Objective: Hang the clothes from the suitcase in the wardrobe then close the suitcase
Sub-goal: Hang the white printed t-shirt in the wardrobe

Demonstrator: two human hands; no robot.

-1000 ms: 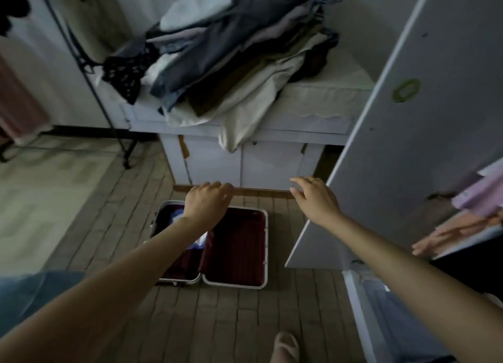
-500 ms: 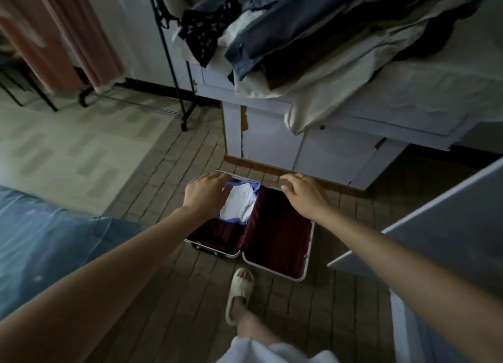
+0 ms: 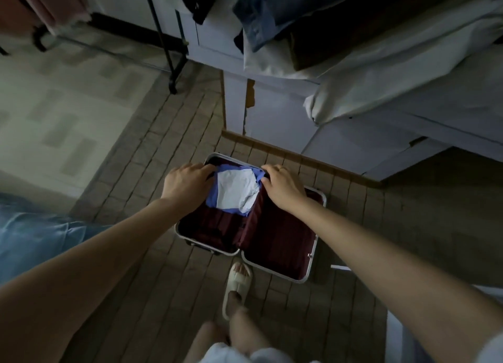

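At frame centre, the left hand [image 3: 185,186] and right hand [image 3: 283,186] gripped the folded blue-and-white garment [image 3: 234,192] inside the open suitcase [image 3: 313,256], fingers curled.

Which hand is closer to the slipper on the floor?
Right. The right hand is at the suitcase's middle, above the slipper; the left hand is farther left.

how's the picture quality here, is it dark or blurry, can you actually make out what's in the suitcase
Head view: dim, with the suitcase lining nearly black; only the pale blue-and-white garment between the left hand and right hand stands out. Head view: wide-angle bend curves the floor lines and stretches both forearms. Head view: the clothes pile at the top edge is smeared soft.
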